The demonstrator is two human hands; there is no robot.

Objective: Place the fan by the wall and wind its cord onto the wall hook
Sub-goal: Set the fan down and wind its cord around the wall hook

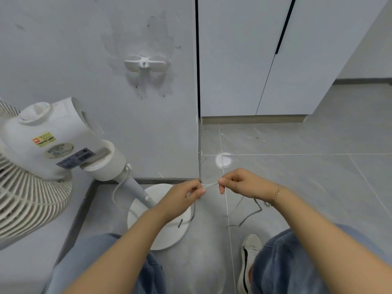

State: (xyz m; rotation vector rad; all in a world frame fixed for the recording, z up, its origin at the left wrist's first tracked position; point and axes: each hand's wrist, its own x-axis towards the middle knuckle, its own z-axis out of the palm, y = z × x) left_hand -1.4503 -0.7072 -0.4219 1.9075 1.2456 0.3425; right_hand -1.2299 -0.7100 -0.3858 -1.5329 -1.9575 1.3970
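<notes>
Fan cord, thin pale flex: a short stretch is held taut between the person's two hands, low over the grey tiled floor in front of the wall corner. Its long axis runs nearly level, left to right, rising slightly toward the right hand.

Left hand: fingers pinched together on the near end of the stretch, over the rim of the fan's base.

Right hand: fingers closed on the other end; a thin bracelet on the wrist. More cord trails down from under this hand and lies in loose bends on the floor, so most of the length appears unwound.

White pedestal fan, ribbed grille and stickered motor housing: stands at the person's left, close against the grey plastered wall; its round white base rests on the floor between the person's knees and the skirting. Placement by the wall looks done.

White double-armed plastic wall hook: fixed on the wall, well above both hands and up-left of them, arms spread level. It carries no cord.

Judgement: winding is not yet begun. The hook lies nearer the left hand's side; the held stretch lies roughly parallel to the hook's arms, so it must be lifted up and to the left to reach them.
</notes>
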